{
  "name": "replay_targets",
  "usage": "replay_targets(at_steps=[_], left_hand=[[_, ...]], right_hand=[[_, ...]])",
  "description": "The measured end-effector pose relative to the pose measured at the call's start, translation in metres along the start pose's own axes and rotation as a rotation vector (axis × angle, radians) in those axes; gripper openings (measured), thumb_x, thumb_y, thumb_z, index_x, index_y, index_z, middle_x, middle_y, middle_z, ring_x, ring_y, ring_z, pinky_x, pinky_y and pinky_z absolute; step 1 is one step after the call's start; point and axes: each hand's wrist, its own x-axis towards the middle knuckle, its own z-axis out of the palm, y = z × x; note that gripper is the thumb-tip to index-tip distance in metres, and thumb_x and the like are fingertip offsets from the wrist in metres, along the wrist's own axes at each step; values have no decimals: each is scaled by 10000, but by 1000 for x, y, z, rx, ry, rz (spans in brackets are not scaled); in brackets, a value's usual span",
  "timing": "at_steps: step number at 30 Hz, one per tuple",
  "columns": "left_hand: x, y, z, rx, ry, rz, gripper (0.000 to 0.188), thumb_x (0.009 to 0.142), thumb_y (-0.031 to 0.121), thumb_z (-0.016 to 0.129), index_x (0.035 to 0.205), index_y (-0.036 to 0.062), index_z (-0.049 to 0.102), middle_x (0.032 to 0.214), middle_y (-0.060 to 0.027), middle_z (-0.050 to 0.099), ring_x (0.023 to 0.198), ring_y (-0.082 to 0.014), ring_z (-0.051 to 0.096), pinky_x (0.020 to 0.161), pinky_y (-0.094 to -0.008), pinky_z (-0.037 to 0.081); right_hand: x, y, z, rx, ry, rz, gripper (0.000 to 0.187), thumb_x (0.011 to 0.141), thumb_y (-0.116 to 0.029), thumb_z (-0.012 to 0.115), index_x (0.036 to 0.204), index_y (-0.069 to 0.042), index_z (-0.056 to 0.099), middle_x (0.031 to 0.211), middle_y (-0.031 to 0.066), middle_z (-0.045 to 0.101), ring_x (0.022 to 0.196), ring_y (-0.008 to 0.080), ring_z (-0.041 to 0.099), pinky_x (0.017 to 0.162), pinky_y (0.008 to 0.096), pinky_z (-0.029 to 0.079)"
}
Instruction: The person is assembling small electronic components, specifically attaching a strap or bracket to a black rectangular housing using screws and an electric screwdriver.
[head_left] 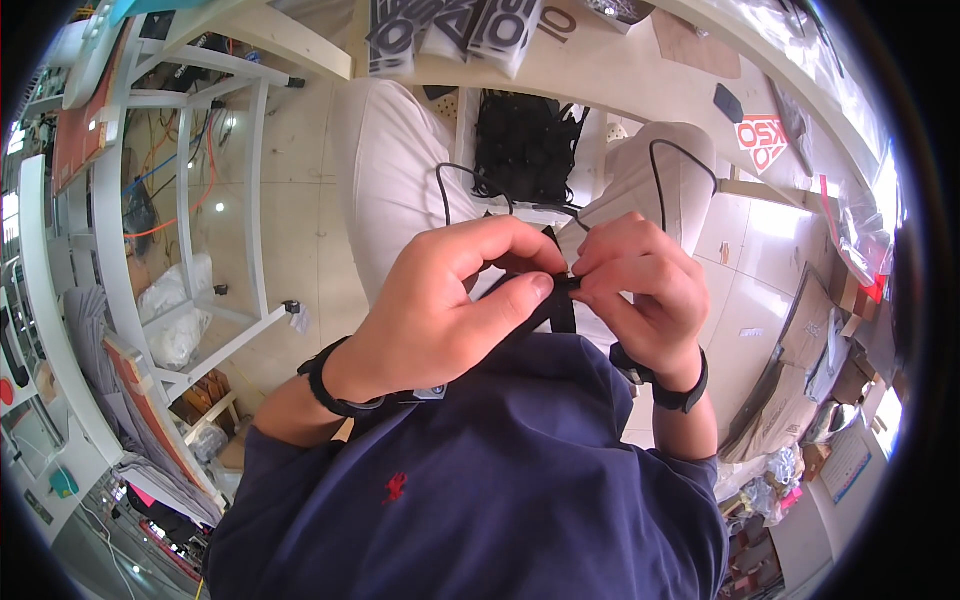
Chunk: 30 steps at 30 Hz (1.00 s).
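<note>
Above my lap, my left hand (430, 310) pinches a piece of black strap (563, 312) between thumb and fingers. My right hand (645, 285) meets it from the right, its fingertips closed on the end of the same black piece. The two hands' fingertips almost touch. Part of the strap hangs down toward my dark blue shirt, and the rest is hidden behind my left hand. Thin black cords (655, 165) loop over both thighs. Beyond the hands, between my knees, lies a pile of black straps (520, 145).
A pale table (640, 85) spans the far side, with printed clear bags (440, 35) and a small dark object (728, 102) on it. White metal frames (255, 200) stand to the left, with cables on the floor behind. Flattened cardboard (790, 370) leans at right.
</note>
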Motion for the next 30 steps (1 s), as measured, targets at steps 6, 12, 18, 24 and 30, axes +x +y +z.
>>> replay_targets(at_steps=[6,12,18,24,30], left_hand=[[0,-1,-2,2,-51,7,162,935,-30,612,1090,-62,646,1020,-65,669,921,-83,607,818,-239,500],[0,-6,1,-36,-74,9,168,921,-54,626,1087,-76,636,1057,-84,666,965,-133,630,856,-262,511],[3,-7,-1,77,-50,-50,164,931,-25,645,1093,-45,635,986,-39,664,907,-73,608,788,-226,497],[15,-29,1,3,124,-70,116,936,54,650,1020,-26,650,880,-41,683,794,-69,600,718,-232,484],[19,-42,2,-131,310,-70,114,956,72,649,999,-34,650,871,6,661,790,-30,569,679,-206,459]], right_hand=[[-1,1,-1,114,-31,27,250,754,111,756,952,-23,682,927,103,676,792,224,672,651,314,554],[-1,-2,2,73,-26,64,245,758,116,749,948,-22,677,922,103,676,798,227,671,663,315,552],[-1,-4,3,12,-34,148,224,784,92,747,955,-31,671,947,105,665,842,237,669,697,325,550],[8,-5,7,-296,-27,114,285,754,48,760,1003,-53,665,1062,102,637,958,303,637,824,408,529],[1,-24,22,-556,-126,9,351,674,-57,810,983,-124,659,1063,36,626,915,242,593,761,379,441]])
